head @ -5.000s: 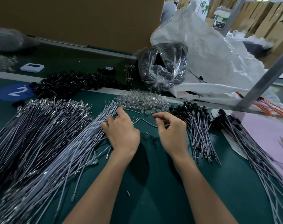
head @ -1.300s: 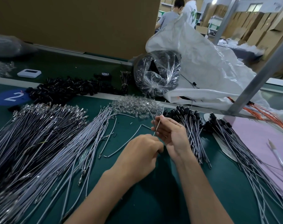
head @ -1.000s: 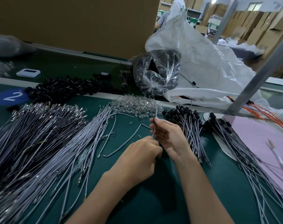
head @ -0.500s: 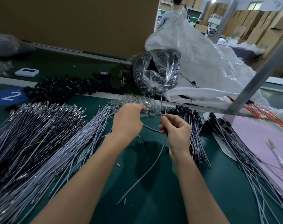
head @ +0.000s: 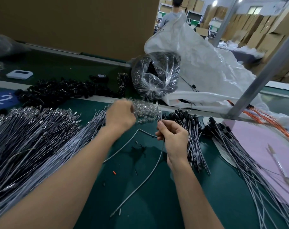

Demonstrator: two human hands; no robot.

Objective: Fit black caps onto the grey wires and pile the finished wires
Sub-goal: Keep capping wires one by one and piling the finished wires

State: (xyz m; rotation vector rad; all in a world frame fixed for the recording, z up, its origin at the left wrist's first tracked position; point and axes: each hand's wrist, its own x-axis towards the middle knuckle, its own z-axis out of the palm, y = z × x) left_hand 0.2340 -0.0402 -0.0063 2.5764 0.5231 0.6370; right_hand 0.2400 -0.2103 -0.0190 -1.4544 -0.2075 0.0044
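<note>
**Two hands over a crowded green worktop, one grey wire held up**

The right hand (head: 172,138) pinches a grey wire (head: 157,163) between thumb and fingertips, above the middle of the worktop (head: 157,204). The wire's thin ends stand up above the fingers. Its long tail curves down toward the near edge, where its tip meets the surface. The left hand (head: 120,114) is blurred, fingers curled, over a heap of small clear pieces (head: 145,111) toward the far edge. Whether it holds anything cannot be told.

Bare green surface runs as a wedge between the two forearms, from the near edge up to the hands. A heap of uncapped wires (head: 41,138) fills the whole left side and bounds the wedge. Just right of the right hand lies a pile of capped wires (head: 190,134). A second pile (head: 236,146) beyond it spreads toward the near right corner, partly over a pink sheet (head: 264,142). One loose wire (head: 123,148) and a few small scraps lie in the open wedge.

Along the far edge, left of centre, sits a heap of black caps (head: 58,91). A clear bag (head: 155,75) of dark parts and a large white sack (head: 206,63) block the far right, where a slanted metal post (head: 264,66) crosses. A cardboard wall (head: 74,22) closes the back.
</note>
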